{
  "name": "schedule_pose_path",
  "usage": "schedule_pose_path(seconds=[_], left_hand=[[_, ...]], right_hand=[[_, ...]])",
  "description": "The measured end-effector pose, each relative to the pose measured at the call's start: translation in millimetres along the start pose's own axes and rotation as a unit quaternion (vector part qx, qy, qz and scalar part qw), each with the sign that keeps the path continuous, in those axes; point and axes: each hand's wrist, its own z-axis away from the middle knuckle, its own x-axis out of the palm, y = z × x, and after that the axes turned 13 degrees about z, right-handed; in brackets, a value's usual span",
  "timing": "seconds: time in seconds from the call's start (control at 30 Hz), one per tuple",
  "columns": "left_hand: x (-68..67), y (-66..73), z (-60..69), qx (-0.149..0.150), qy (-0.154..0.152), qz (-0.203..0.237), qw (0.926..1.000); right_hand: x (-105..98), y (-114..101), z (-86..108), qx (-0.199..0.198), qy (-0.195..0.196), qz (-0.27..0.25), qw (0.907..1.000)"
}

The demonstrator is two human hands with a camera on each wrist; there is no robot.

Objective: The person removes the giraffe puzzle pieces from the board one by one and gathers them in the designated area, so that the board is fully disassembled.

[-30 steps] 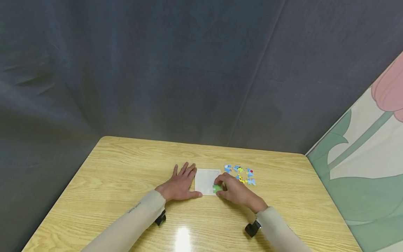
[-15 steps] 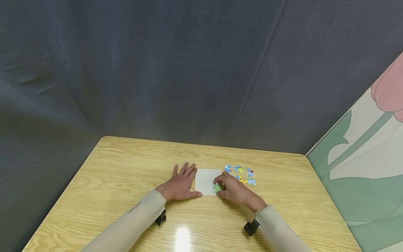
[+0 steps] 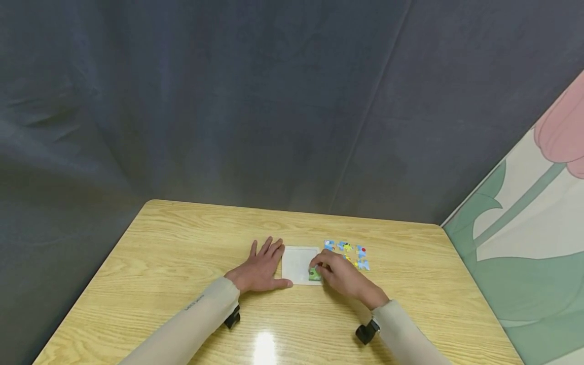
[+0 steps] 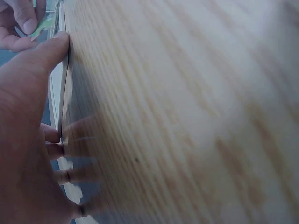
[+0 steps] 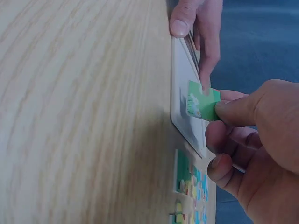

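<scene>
My right hand (image 3: 344, 276) pinches a green jigsaw piece (image 5: 201, 100) between thumb and fingers. In the right wrist view the piece stands tilted above the white puzzle tray (image 5: 184, 88), and a pale print shows along one edge. From the head, that piece appears over the near right corner of the tray (image 3: 296, 263). My left hand (image 3: 260, 269) lies with fingers spread at the tray's left side. Its thumb (image 4: 58, 46) touches the near edge and its fingertips reach the far left corner.
Several loose jigsaw pieces (image 3: 362, 264), blue and yellow with some green, lie just right of the tray, partly hidden by my right hand. The wooden table (image 3: 205, 228) ends at a dark curtain (image 3: 274, 126). A flowered cloth (image 3: 524, 274) hangs on the right.
My right thumb has shifted from the green piece's near edge, and the piece looks slightly turned. My left hand stays in place at the tray. The head view has tipped a little.
</scene>
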Motion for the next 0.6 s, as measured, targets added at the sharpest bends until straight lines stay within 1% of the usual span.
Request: schedule_pose_path(seconds=[0.1,0.37,0.6], left_hand=[[0.0,-0.5,-0.8,0.001,0.001,0.0,1.0],[-0.4,-1.0,-0.3,0.003,-0.001,0.007,1.0],[-1.5,-1.6,0.5,0.008,-0.003,0.01,0.9999]], right_hand=[[-4.3,1.5,1.8,0.0,0.008,-0.005,1.0],[-13.7,10.8,11.5,0.017,-0.003,-0.005,0.9998],[-24.7,23.0,24.0,0.029,0.01,-0.006,0.9995]])
